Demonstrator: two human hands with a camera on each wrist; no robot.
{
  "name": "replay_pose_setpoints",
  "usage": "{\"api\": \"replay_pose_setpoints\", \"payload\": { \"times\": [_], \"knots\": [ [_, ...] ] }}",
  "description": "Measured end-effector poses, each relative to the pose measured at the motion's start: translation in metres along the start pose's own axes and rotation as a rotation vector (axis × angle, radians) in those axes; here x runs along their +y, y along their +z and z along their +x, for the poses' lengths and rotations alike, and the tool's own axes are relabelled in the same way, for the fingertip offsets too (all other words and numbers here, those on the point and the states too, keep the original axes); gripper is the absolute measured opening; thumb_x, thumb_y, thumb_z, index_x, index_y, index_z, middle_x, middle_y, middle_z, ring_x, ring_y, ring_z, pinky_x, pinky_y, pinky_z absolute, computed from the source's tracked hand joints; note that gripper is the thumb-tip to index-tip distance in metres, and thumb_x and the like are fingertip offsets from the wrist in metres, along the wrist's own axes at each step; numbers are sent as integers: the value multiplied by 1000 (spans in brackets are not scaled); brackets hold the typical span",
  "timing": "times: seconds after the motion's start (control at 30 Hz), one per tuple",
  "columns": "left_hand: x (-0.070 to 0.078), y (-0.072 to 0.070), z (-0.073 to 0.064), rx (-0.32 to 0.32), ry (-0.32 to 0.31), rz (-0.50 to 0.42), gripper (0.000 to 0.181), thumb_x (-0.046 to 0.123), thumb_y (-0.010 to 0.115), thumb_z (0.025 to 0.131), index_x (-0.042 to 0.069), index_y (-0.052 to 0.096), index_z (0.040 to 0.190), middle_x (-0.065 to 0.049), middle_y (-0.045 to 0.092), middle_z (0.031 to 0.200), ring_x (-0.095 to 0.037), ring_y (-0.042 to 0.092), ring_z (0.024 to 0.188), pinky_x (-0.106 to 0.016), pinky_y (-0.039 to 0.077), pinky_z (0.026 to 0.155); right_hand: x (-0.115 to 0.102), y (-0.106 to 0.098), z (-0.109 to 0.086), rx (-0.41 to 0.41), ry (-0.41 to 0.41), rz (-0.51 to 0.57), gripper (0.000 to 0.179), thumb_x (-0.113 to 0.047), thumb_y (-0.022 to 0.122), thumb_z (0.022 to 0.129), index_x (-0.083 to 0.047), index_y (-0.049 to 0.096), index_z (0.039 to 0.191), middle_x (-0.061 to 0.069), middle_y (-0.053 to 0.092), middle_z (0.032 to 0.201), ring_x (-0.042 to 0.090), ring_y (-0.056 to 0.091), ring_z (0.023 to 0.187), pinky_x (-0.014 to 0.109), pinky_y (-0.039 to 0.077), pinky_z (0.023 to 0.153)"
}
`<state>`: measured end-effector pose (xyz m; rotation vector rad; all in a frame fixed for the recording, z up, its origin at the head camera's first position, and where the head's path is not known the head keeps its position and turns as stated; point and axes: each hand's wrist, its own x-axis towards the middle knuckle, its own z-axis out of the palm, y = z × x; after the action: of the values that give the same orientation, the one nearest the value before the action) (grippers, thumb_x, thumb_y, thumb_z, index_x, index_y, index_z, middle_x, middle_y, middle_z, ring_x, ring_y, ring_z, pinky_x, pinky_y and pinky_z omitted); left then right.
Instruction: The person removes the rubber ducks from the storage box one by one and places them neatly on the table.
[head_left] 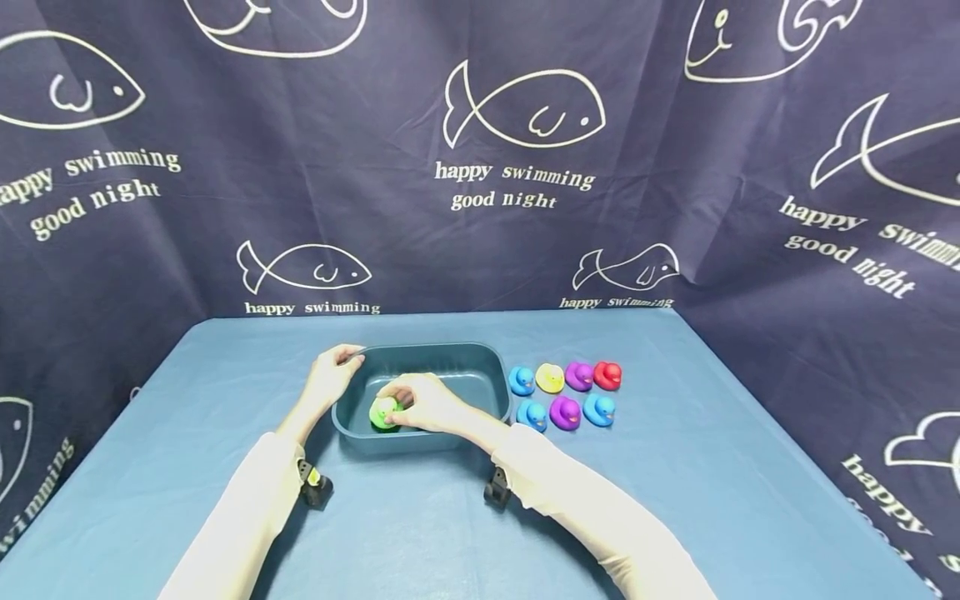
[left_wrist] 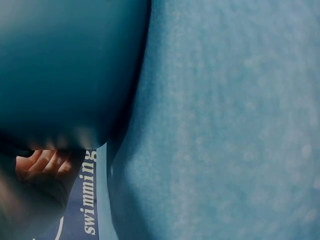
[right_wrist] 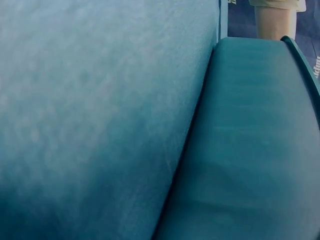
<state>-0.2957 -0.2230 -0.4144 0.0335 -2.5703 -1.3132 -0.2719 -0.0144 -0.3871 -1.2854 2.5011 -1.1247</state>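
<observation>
A dark teal plastic bin (head_left: 420,446) with rounded corners sits on the table. My left hand (head_left: 330,379) grips its left rim near the far corner; in the left wrist view the fingers (left_wrist: 50,162) lie against the outer wall. Inside the bin, at its left end, my right hand (head_left: 431,404) pinches a light green rubber duck (head_left: 381,412) between thumb and fingers. The right forearm crosses the near right part of the rim. In the right wrist view only the bin's outer side (right_wrist: 250,125) and the other wrist show, so the duck is hidden there.
Right of the bin stand several rubber ducks in two rows: blue ones (head_left: 521,381), a yellow one (head_left: 550,378), purple ones (head_left: 565,412) and a red one (head_left: 607,375). A blue cloth (head_left: 405,533) covers the table. Dark fish-print curtains (head_left: 517,242) hang behind and at both sides.
</observation>
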Motion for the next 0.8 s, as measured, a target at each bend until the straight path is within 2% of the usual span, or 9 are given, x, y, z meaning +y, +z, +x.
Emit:
{"api": "replay_pose_setpoints", "payload": {
  "times": [0.3,0.53,0.67,0.8],
  "knots": [
    [-1,0,1,-12,-16,7,27,14,53,94,1,63,115,-20,64,115,-30,59,104,-36,43,85,4,-14,-10,5,-64,5,33,-10,70,82,-1,65,113,11,68,109,23,65,97,27,51,84],
    [0,0,1,0,-10,11,27,14,53,94,0,63,114,-20,65,113,-29,59,101,-33,43,82,4,-23,-21,-4,-77,-9,35,-13,69,83,-2,63,117,9,67,112,23,63,102,36,51,87],
    [0,0,0,10,-7,6,26,13,54,93,0,64,113,-19,66,111,-27,59,98,-32,43,82,3,-27,-27,3,-110,-21,36,-12,69,82,-3,64,117,8,67,111,21,62,99,37,50,86],
    [1,1,-1,18,-3,2,26,13,55,92,0,64,113,-19,67,108,-25,58,94,-31,43,80,2,-31,-33,38,-163,-25,35,-13,71,81,-5,64,115,6,68,108,18,62,96,34,50,85]
  ]
}}
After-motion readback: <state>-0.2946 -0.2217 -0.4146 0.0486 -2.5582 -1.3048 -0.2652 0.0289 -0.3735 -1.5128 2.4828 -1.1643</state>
